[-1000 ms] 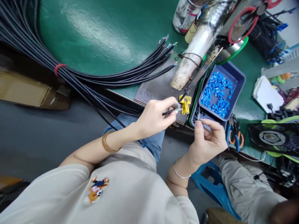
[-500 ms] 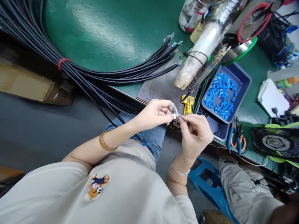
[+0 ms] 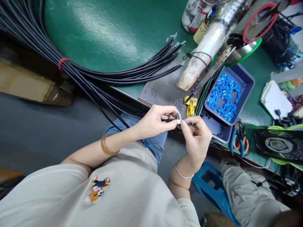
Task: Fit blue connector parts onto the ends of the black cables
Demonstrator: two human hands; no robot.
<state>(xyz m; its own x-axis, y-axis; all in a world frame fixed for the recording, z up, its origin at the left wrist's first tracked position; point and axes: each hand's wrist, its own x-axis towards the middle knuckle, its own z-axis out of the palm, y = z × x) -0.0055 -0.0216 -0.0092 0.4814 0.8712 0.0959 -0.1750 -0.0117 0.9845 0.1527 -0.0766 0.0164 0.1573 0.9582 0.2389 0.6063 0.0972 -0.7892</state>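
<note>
A black cable [image 3: 167, 120] lies in my left hand [image 3: 156, 119], which is closed around it close to its stripped end. White wrapping, perhaps tape or a finger cover, shows on the fingertips of that hand. My right hand [image 3: 197, 130] pinches the thin wires [image 3: 181, 120] at the cable's tip, and the two hands' fingertips almost meet. Just beyond them a yellow wire stripper [image 3: 190, 105] rests on a dark board [image 3: 163, 86]. A large bundle of black cables [image 3: 99, 75], held by a red tie [image 3: 63, 63], runs along the bench with its cut ends showing coloured wires.
A grey bin of blue connectors [image 3: 223, 97] sits right of the board, above another bin [image 3: 222, 134] with small black parts. A wrapped white tube [image 3: 199, 63] leans over the board. Pliers [image 3: 240, 138] lie at the bench edge. Another person's leg [image 3: 246, 186] is beside a blue stool [image 3: 213, 189].
The right hand has shifted slightly left, closer to the left fingertips. A length of black cable now shows between the left fingers, where it was hidden before.
</note>
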